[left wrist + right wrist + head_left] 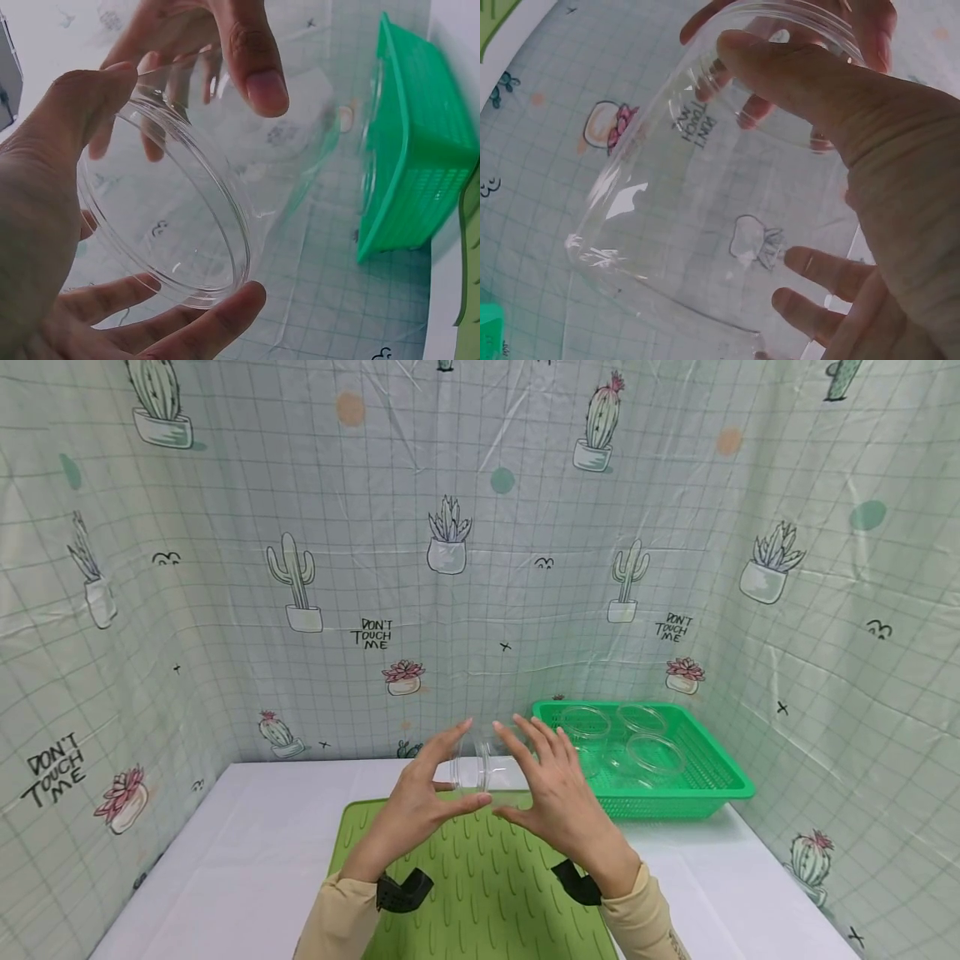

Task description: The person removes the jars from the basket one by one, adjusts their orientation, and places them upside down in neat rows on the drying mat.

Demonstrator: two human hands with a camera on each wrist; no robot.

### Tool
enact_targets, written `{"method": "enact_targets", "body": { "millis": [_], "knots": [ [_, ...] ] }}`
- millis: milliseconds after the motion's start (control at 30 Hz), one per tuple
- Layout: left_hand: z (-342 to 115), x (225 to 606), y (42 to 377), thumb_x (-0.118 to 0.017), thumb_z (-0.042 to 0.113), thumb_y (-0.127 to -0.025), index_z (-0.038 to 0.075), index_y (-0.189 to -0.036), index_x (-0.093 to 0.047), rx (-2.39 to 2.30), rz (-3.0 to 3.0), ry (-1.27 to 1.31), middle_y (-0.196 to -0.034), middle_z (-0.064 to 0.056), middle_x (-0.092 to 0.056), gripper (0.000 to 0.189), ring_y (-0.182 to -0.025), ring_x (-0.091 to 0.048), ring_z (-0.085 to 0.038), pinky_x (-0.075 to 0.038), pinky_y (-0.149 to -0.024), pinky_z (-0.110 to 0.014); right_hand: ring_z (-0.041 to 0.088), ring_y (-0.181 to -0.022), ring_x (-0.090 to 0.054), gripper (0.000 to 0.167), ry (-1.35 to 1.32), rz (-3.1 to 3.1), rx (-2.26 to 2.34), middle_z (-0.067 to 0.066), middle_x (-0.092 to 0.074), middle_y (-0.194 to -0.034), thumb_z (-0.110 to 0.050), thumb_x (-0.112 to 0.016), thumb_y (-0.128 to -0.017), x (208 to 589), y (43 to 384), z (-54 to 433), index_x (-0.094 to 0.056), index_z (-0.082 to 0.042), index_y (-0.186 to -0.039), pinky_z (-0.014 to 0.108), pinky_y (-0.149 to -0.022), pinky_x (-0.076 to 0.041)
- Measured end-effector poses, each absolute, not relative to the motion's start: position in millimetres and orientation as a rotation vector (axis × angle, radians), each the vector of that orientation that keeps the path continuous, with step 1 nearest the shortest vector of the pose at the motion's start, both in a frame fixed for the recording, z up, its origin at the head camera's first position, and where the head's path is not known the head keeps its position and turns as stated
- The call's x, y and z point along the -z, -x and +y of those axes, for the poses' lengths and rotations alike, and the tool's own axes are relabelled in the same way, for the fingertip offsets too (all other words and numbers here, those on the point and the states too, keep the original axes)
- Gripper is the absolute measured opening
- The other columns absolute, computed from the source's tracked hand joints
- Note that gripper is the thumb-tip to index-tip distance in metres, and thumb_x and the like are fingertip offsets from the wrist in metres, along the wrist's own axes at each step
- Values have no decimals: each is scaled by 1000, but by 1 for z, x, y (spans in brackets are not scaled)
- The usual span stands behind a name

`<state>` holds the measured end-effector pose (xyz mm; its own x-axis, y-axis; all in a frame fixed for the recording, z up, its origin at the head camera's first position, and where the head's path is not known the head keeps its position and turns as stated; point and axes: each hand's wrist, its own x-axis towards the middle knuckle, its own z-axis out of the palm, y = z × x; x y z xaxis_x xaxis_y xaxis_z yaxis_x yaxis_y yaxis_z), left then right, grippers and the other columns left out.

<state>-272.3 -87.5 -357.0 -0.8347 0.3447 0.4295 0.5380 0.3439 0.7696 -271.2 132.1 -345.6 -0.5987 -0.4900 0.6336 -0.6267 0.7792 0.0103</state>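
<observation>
A clear plastic jar (510, 773) lies sideways in the air between both hands, above the green mat. My left hand (420, 802) grips its wide ringed end (244, 247), thumb on one side and fingers spread round the other. From the other side, my right hand (558, 785) holds the jar's body, the thumb (780, 71) near the rings and the fingers across the wall. Through the clear plastic, background prints show in both wrist views.
A green textured mat (487, 885) lies on the white table (217, 868). At the back right stands a green basket (660, 807) with several similar clear containers (655, 753). A cactus-print curtain (465, 602) surrounds the table.
</observation>
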Motion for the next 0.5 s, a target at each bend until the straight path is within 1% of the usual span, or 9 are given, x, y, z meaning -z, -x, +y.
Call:
{"method": "enact_targets", "body": {
  "millis": [133, 200, 333, 433, 500],
  "knots": [
    [-90, 357, 273, -77, 37, -82, 38, -152, -25, 1476, -2396, 783, -156, -2, -29, 87, -135, -42, -35, -53, -94, -41, 38, -144, -24, 119, -839, -2318, -366, 16, -23, -157, -45, -89, -64, 345, 272, 134, -17, -22, -156, 63, -113, -24],
    [-91, 357, 273, -77, 37, -82, 38, -152, -24, 1478, -2384, 781, -156, -2, -29, 88, -135, -42, -35, -53, -95, -40, 39, -144, -23, 118, -837, -2295, -438, 16, -20, -159, -48, -86, -66, 344, 273, 136, -16, -21, -156, 64, -111, -27],
    [-91, 355, 272, -77, 39, -81, 43, -150, -23, 1484, -2383, 762, -155, 1, -30, 88, -134, -44, -31, -53, -95, -38, 36, -147, -19, 111, -799, -2269, -700, 11, -11, -162, -55, -77, -75, 341, 274, 141, -10, -21, -157, 65, -109, -29],
    [-92, 355, 272, -77, 40, -81, 44, -150, -24, 1474, -2383, 745, -154, 1, -32, 87, -132, -45, -29, -53, -94, -37, 32, -148, -15, 103, -773, -2246, -969, 5, -6, -163, -58, -67, -82, 339, 274, 145, -4, -25, -157, 65, -110, -27],
    [-92, 355, 272, -77, 40, -80, 45, -149, -24, 1476, -2382, 732, -154, 2, -33, 87, -132, -45, -28, -53, -94, -36, 32, -149, -14, 95, -774, -2223, -1148, 3, -3, -163, -58, -58, -88, 338, 273, 146, 0, -29, -157, 66, -110, -26]
  ]
}}
